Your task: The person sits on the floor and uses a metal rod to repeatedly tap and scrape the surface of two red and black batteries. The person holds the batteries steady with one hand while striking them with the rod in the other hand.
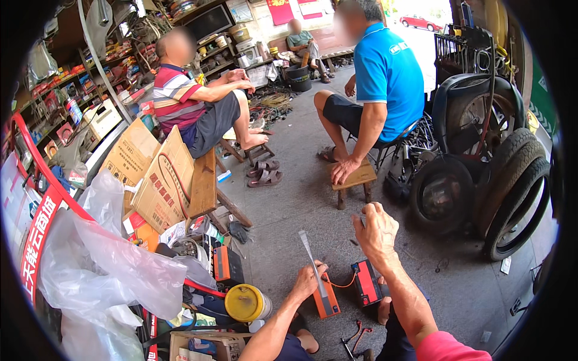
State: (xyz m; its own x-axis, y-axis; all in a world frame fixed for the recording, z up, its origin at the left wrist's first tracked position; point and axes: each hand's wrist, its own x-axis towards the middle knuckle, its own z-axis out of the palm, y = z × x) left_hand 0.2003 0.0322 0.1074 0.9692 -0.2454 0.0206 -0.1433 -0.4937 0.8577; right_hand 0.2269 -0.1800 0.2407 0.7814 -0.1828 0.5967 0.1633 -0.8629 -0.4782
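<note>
My left hand (306, 281) is closed around a long, thin, pale grey strip (305, 243), just above an orange and black battery (326, 304) on the floor. The strip slants up and away from the fingers, and its lower part lies over the battery. Beside it stands a red and black battery (366, 283). An orange wire (341, 283) runs between the two batteries. My right hand (378, 231) is raised beyond the red battery, its fingers curled. Whatever it may hold is hidden.
Red and black leads (357, 338) lie near my feet. To the left are a yellow-lidded bucket (245, 302), another orange and black battery (227, 263) and plastic sheeting (90, 265). Two people sit ahead, near a wooden stool (355, 175); another sits farther back. Tyres (516, 204) lean at right.
</note>
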